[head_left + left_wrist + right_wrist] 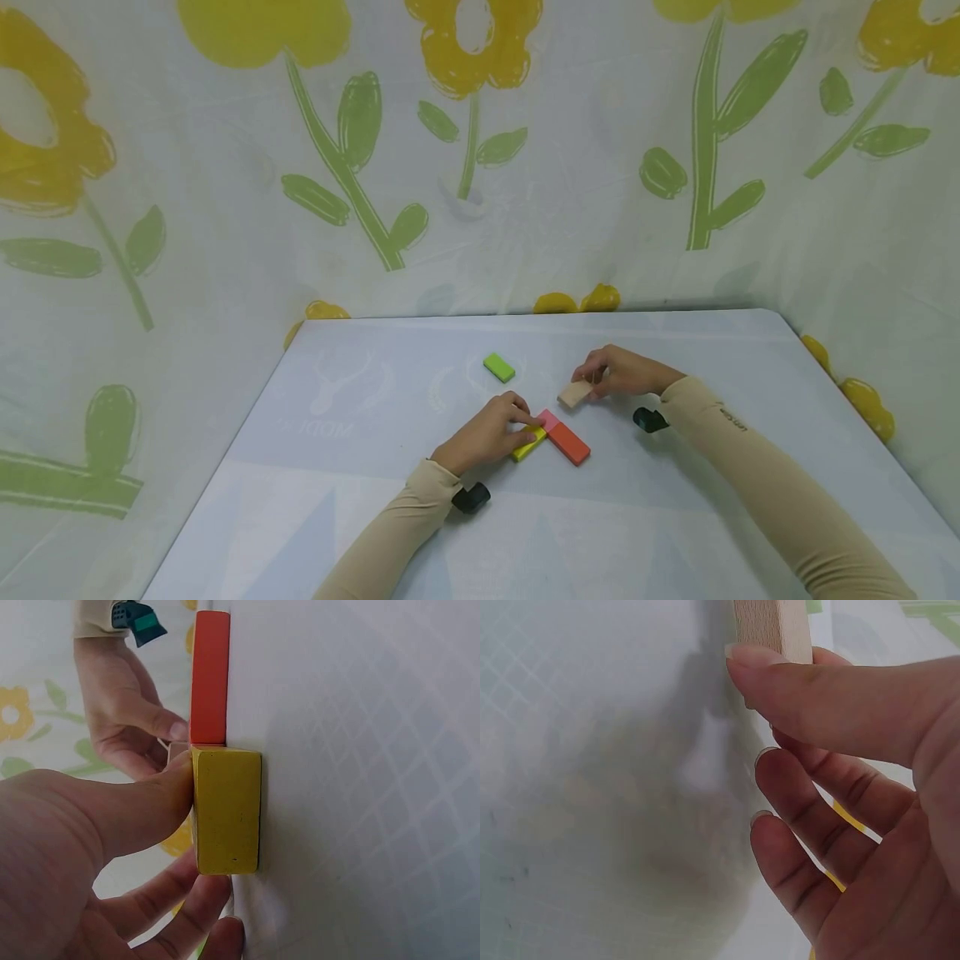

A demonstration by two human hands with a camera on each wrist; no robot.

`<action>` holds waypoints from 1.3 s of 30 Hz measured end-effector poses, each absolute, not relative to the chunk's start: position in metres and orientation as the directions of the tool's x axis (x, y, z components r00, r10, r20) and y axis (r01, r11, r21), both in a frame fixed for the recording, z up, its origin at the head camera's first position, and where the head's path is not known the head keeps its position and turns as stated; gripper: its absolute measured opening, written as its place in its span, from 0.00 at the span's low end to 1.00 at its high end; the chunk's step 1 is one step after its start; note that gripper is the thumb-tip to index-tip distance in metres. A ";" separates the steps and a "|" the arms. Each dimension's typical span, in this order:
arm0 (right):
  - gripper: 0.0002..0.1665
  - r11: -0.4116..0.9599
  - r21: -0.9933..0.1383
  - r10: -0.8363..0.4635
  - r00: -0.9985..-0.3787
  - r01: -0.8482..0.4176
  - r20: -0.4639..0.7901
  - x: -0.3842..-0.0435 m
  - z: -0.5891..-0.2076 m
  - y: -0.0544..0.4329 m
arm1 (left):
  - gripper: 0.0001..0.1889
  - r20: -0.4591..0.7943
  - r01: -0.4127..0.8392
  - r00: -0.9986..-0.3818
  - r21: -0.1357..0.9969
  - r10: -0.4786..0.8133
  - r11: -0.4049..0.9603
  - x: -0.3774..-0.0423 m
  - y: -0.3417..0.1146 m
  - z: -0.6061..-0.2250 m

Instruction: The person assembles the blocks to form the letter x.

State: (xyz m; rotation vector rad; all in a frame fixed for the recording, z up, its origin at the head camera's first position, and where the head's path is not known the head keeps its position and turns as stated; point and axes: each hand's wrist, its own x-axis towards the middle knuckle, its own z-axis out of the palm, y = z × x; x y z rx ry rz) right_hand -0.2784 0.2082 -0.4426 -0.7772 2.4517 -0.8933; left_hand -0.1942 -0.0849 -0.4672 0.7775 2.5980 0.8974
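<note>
Near the middle of the table a yellow block (529, 444) lies at an angle against a pink block (549, 418). My left hand (491, 431) holds the yellow block, its thumb (161, 802) on the block's upper side in the left wrist view; where the index finger ends is partly hidden. A red-orange block (570, 444) lies end to end with the pink one. Farther right, my right hand (626, 372) pinches a plain wooden block (574, 393) by one end between thumb and index finger. In the right wrist view the other fingers (787, 862) are loosely bent below the wooden block (772, 630).
Beyond the left hand a green block (498, 367) lies alone on the white table (360, 517). A flower-patterned cloth (570, 208) hangs behind and beside the table. Each wrist wears a small black camera (471, 498).
</note>
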 end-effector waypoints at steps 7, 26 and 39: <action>0.18 0.628 -0.682 -0.640 -0.747 -0.374 -0.180 -0.275 -0.443 0.205 | 0.16 -0.082 0.403 -0.813 0.635 0.576 0.659 -0.194 -0.085 -0.467; 0.18 0.648 -0.685 -0.623 -0.748 -0.333 -0.227 -0.271 -0.444 0.198 | 0.15 -0.087 0.397 -0.819 0.629 0.567 0.668 -0.194 -0.084 -0.466; 0.17 0.639 -0.677 -0.643 -0.736 -0.365 -0.210 -0.272 -0.447 0.195 | 0.15 -0.074 0.409 -0.813 0.634 0.578 0.656 -0.195 -0.084 -0.466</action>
